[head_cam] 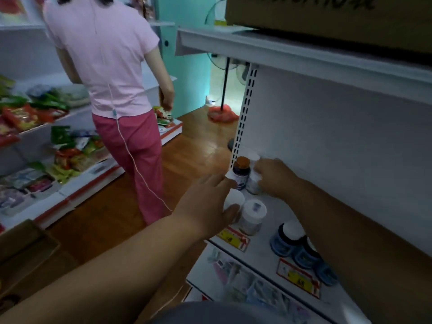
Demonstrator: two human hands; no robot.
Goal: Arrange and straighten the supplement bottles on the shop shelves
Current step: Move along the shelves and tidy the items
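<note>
Supplement bottles stand at the left end of a white shelf [264, 249]. My left hand [208, 204] grips a white-capped bottle [233, 199] at the shelf's front corner. Right beside it stands another white-capped bottle [253, 216]. Further back, my right hand [273, 176] holds a pale bottle [253, 183], which touches a dark bottle with an orange cap [242, 171]. One more white cap [253, 156] shows behind them. Blue bottles with white caps [289, 239] line up to the right, partly hidden under my right forearm.
A person in a pink top and trousers [121, 90] walks away along the aisle on the left. Snack shelves [46, 146] run along the left side. A cardboard box [327, 15] sits on the shelf above. A lower shelf [245, 286] holds packets.
</note>
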